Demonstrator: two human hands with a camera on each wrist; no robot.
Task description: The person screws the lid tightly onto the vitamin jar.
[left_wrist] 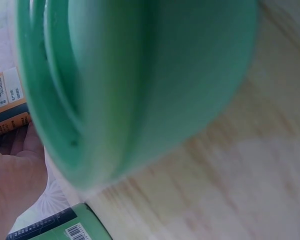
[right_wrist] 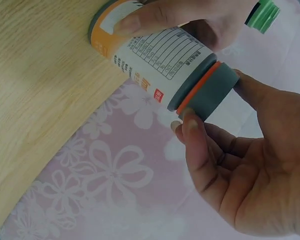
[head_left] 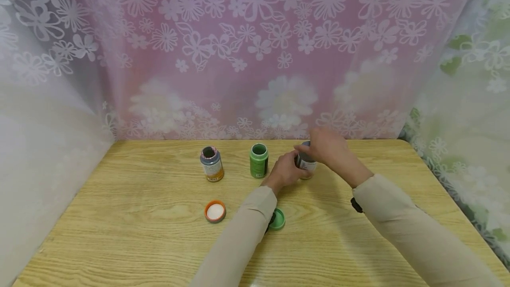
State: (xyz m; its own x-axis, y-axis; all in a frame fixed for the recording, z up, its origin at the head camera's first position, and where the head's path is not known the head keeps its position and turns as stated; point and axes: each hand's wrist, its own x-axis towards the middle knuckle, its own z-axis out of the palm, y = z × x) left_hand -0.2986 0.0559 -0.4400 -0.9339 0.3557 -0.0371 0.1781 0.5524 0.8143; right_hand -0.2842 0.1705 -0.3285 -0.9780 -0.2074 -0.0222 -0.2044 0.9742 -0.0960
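Note:
On the table's right side stands a grey bottle with a white and orange label. My left hand grips its body, fingers on one side and thumb on the other. At the top my right hand pinches the dark grey lid between thumb and fingers. An orange band shows between lid and bottle shoulder in the right wrist view. A green lid looms close in the left wrist view, largely covering the scene; the head view has this lid lying beside my left wrist, partly hidden by the sleeve.
Left of my hands stand an uncapped green bottle and an uncapped grey bottle. A grey lid with an orange rim lies inside-up on the wooden table. A floral pink curtain hangs along the back edge.

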